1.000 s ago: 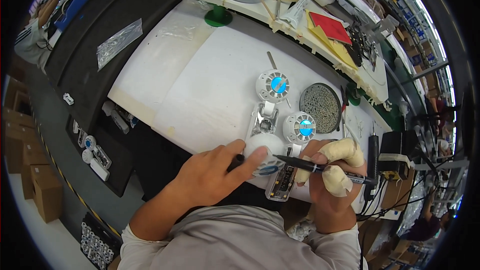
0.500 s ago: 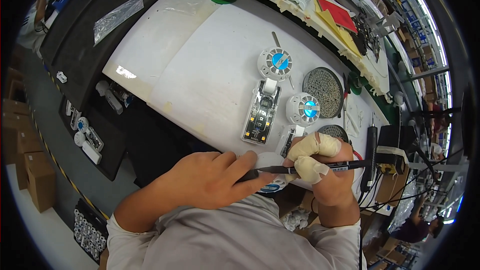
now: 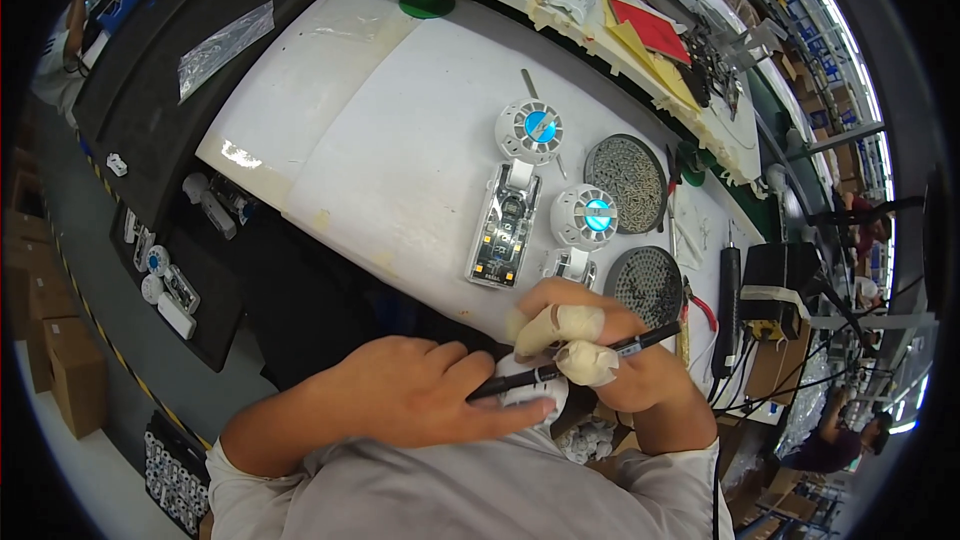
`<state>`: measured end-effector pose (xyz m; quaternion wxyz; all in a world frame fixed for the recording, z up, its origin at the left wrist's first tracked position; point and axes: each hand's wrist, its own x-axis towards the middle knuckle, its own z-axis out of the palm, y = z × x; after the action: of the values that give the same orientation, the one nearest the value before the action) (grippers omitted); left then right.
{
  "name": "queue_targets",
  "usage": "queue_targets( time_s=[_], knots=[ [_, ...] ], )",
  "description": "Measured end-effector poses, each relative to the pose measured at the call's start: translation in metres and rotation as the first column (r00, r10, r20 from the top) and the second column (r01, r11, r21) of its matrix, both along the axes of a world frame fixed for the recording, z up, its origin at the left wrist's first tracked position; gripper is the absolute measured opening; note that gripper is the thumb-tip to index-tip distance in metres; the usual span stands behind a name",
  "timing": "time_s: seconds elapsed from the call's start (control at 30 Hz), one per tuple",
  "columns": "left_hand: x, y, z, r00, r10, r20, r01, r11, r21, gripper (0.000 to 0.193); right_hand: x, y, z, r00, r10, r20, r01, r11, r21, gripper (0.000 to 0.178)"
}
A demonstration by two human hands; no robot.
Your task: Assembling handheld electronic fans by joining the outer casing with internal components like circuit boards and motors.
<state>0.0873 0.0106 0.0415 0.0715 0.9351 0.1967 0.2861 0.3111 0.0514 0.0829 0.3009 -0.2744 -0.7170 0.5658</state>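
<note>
My right hand (image 3: 600,345), with beige tape round its fingers, grips a slim black marker pen (image 3: 650,338) held slantwise. The pen's left end sits between the thumb and fingers of my left hand (image 3: 425,395), which is closed on it. Just beneath the pen, between my hands, shows part of a round white plastic housing (image 3: 545,402); whether fingers also grip it is hidden. Beyond my hands lie a white fan-like unit with a blue centre (image 3: 530,130) joined to a clear-cased circuit board (image 3: 503,230), and a second such unit (image 3: 585,215).
Two round dark trays of small metal parts, one farther (image 3: 625,185) and one nearer (image 3: 645,285), stand at the right. Red-handled pliers (image 3: 703,310) and a black electric screwdriver (image 3: 728,310) lie beside them. A dark foam-like board (image 3: 140,140) is at the left.
Both hands have come down toward me, and the right has moved left. The pen's tip, bare beside a cap in my left fingers before, is now covered. The nearer parts tray is more exposed.
</note>
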Motion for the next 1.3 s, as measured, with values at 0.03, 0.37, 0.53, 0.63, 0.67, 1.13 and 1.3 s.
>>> queue_targets(
  time_s=[0.03, 0.37, 0.53, 0.63, 0.67, 1.13, 1.3],
  knots=[
    [0.0, -0.003, -0.001, 0.999, -0.036, 0.04, 0.037, 0.999, -0.015, 0.048, 0.001, -0.002, -0.005, 0.999, 0.018, -0.035, -0.014, 0.995, 0.097, 0.015],
    [0.003, -0.029, 0.014, 0.941, 0.002, 0.338, 0.239, 0.703, -0.67, 0.064, 0.017, -0.022, -0.014, 0.97, 0.159, -0.185, -0.168, 0.985, -0.036, 0.013],
    [0.007, -0.028, 0.003, 0.951, -0.019, 0.309, 0.264, 0.574, -0.775, 0.066, 0.01, -0.035, -0.025, 0.956, 0.059, -0.288, -0.098, 0.988, -0.121, 0.014],
    [0.008, -0.036, -0.004, 0.926, 0.004, 0.377, 0.281, 0.661, -0.696, 0.061, 0.014, -0.036, -0.025, 0.961, 0.105, -0.256, -0.139, 0.983, -0.121, 0.014],
    [0.009, -0.036, -0.004, 0.93, 0.007, 0.367, 0.276, 0.647, -0.711, 0.061, 0.017, -0.035, -0.023, 0.969, 0.158, -0.191, -0.175, 0.981, -0.08, 0.014],
    [0.031, -0.076, -0.027, 0.79, 0.306, 0.531, 0.385, 0.426, -0.819, 0.075, 0.048, -0.082, -0.044, 0.96, 0.176, 0.219, -0.151, 0.98, -0.127, 0.026],
    [0.025, -0.106, -0.073, 0.628, 0.631, 0.455, 0.586, 0.0, -0.81, 0.078, 0.111, -0.048, 0.01, 0.656, -0.735, -0.173, 0.713, 0.678, -0.18, 0.032]
  ],
)
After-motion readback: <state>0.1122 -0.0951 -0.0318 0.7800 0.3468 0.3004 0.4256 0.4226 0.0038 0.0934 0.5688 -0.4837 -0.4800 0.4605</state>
